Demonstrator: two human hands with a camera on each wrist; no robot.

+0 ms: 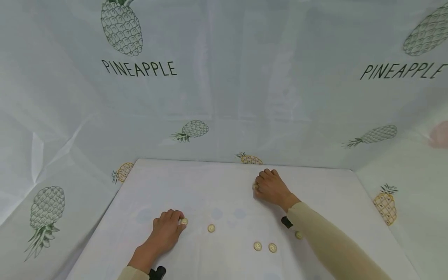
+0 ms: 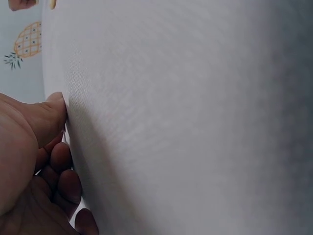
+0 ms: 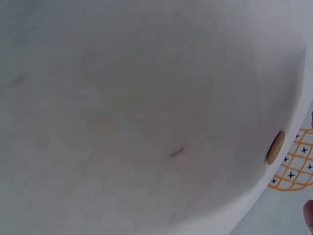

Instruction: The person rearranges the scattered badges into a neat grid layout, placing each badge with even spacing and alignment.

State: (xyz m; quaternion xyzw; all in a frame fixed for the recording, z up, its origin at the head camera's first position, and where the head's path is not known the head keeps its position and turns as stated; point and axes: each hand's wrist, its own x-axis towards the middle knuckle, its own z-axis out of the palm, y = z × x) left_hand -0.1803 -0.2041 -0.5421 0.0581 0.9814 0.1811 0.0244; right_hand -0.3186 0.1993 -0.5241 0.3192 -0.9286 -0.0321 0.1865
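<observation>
Several round, pale four-hole buttons lie on the white-covered table (image 1: 224, 186). My left hand (image 1: 166, 229) rests low over the table, thumb and index finger pinching one button (image 1: 184, 221); the left wrist view shows that thumb (image 2: 55, 110) and curled fingers, with the button hidden. Farther back, my right hand (image 1: 271, 188) is bent over another button (image 1: 255, 186). In the right wrist view this button (image 3: 276, 148) lies near the far edge, apart from the visible fingertips (image 3: 309, 213).
One button (image 1: 211, 228) lies right of my left hand. Two more, a button (image 1: 257, 246) and its neighbour (image 1: 272, 247), sit nearer me. Another button (image 1: 298, 235) is beside my right sleeve (image 1: 325, 237). A pineapple-printed sheet (image 1: 224, 97) rises behind the table.
</observation>
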